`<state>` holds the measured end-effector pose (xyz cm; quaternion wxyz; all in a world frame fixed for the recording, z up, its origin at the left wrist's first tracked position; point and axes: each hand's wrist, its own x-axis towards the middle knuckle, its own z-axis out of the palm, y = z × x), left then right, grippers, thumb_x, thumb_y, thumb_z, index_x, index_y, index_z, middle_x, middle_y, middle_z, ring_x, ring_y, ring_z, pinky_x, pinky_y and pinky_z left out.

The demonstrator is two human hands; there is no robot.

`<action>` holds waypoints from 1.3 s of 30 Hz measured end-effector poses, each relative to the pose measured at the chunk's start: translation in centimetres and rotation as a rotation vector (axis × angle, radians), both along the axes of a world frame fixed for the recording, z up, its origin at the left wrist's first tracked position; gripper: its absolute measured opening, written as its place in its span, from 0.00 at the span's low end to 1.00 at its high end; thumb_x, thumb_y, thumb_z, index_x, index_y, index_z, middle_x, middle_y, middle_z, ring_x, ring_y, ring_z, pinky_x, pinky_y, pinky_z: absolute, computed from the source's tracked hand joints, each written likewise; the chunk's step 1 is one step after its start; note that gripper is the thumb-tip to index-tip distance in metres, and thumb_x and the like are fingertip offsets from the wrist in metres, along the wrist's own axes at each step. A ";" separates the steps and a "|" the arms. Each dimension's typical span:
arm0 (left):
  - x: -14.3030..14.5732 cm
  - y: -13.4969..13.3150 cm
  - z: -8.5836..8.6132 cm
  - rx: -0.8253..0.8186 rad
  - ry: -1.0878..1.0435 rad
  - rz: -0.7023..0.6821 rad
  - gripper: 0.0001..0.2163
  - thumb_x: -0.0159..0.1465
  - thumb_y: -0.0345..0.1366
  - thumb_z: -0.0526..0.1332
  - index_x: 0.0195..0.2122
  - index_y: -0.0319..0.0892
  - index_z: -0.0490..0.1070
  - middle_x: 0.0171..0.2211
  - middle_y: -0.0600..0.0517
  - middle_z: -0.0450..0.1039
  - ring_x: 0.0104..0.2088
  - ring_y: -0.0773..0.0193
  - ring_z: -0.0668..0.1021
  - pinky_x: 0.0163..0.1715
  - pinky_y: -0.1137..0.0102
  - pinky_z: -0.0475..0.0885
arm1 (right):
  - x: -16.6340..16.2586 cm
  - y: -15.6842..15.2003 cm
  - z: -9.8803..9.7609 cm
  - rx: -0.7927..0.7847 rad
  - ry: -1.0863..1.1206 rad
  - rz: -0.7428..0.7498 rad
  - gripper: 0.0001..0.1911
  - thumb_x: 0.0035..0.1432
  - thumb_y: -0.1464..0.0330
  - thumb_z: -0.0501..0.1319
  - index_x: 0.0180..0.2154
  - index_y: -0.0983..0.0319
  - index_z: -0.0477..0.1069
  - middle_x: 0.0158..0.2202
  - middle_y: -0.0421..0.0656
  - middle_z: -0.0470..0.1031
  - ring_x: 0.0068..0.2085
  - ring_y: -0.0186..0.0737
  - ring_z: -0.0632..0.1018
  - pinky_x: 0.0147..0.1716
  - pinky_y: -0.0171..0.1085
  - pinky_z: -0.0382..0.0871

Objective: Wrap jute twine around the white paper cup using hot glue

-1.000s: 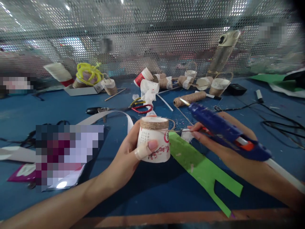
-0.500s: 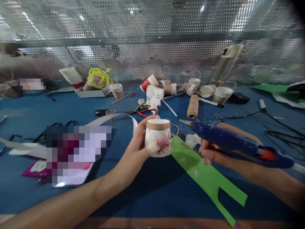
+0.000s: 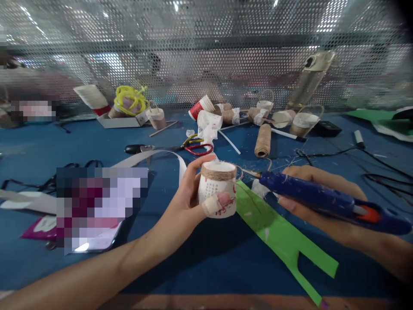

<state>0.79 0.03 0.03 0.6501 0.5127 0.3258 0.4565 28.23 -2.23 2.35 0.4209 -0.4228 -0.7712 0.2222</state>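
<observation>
My left hand [image 3: 196,193], with tape around its thumb, grips a white paper cup [image 3: 217,189] printed with red and dark marks. Brown twine [image 3: 219,173] is wound in a band just under the cup's rim. In my right hand [image 3: 309,189] is a blue hot glue gun [image 3: 309,196], held sideways. Its metal nozzle [image 3: 250,173] points left, close to the cup's right side at twine height; I cannot tell whether it touches. A loose strand of twine trails right of the cup. Under the nozzle lies a green paper strip [image 3: 277,234].
Behind the cup are scissors [image 3: 198,149] with red and yellow handles and a twine spool [image 3: 263,141]. Several small twine-wrapped cups stand or lie farther back. A phone [image 3: 106,215] lies left; a black cable [image 3: 332,153] runs right. A perforated metal screen [image 3: 206,56] closes the back.
The glue gun's nozzle has come nearer the cup's twine band. The cup has shifted slightly right and down in view, and the view itself has moved a little.
</observation>
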 end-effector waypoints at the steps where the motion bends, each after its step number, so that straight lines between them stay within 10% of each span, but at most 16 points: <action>1: 0.0 0.0 0.0 -0.001 0.003 0.001 0.31 0.64 0.39 0.76 0.65 0.58 0.65 0.55 0.52 0.82 0.53 0.52 0.83 0.51 0.64 0.78 | 0.1 -0.1 -0.1 -0.006 -0.024 0.007 0.14 0.64 0.72 0.68 0.31 0.53 0.67 0.28 0.33 0.76 0.28 0.35 0.77 0.28 0.34 0.73; 39: -0.6 -0.4 -0.3 0.214 0.154 0.023 0.29 0.68 0.37 0.74 0.65 0.61 0.65 0.57 0.55 0.77 0.50 0.62 0.81 0.51 0.71 0.80 | 0.2 -1.2 -1.0 0.066 -0.226 -0.028 0.13 0.56 0.72 0.63 0.31 0.54 0.59 0.26 0.30 0.62 0.24 0.32 0.61 0.24 0.35 0.54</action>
